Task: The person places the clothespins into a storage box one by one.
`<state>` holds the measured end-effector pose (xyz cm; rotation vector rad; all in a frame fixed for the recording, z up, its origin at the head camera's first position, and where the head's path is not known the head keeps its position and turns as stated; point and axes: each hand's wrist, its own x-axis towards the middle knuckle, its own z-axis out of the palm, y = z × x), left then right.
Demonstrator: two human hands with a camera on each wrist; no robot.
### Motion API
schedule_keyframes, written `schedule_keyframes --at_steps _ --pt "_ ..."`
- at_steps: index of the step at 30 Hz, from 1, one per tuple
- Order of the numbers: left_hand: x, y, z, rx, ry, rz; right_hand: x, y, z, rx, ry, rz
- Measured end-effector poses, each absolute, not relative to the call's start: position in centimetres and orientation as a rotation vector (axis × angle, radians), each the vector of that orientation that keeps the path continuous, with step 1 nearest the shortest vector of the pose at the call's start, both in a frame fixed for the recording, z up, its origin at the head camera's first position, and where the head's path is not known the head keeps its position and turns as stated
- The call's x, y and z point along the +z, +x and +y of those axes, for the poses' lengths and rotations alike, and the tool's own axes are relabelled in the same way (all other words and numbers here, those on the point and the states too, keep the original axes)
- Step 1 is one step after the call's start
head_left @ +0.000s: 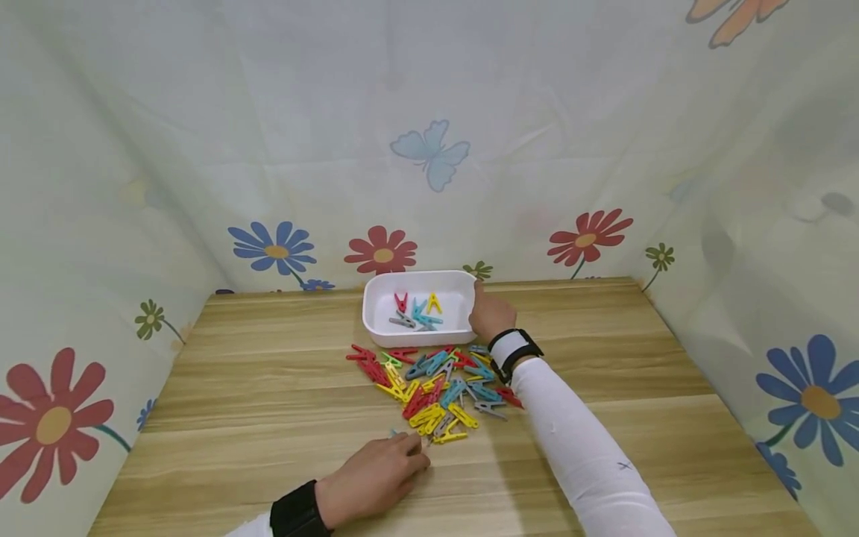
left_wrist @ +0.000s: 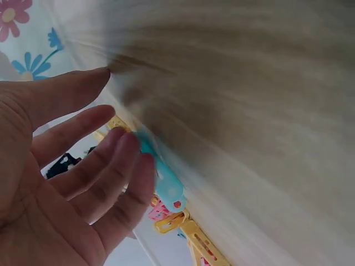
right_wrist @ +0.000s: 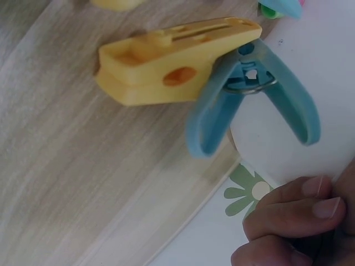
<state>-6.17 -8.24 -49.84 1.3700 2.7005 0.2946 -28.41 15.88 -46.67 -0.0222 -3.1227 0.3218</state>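
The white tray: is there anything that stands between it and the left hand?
Yes: the heap of pegs lies on the table between the left hand and the tray. The right hand is at the tray's right end, beside that path.

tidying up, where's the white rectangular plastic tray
In the head view, the tray sits centrally, far back on the wooden table, behind the multicoloured clothespin pile, the right hand at its right end.

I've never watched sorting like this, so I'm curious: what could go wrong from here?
The right hand, at the right end of the tub, might bump it. The right sleeve, close to the clips, could brush some aside. The left hand, at their near edge, might scatter others.
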Motion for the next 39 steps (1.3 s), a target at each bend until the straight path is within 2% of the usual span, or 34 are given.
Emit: schedule_keyframes --at_steps 26,32,39 --pt "-50.4 -7.0 -8.4 0.198 1.301 2.775 -46.9 -28.4 15.8 0.309 -0.037 -3.124" --pt "-47.7 -8.2 -8.7 0.293 1.302 2.823 -46.9 -28.4 15.9 0.307 -0.043 -3.124" --pt "-42.5 -11.8 -9.2 0.463 1.290 3.030 -46.7 -28.1 15.9 0.356 -0.058 -3.131"
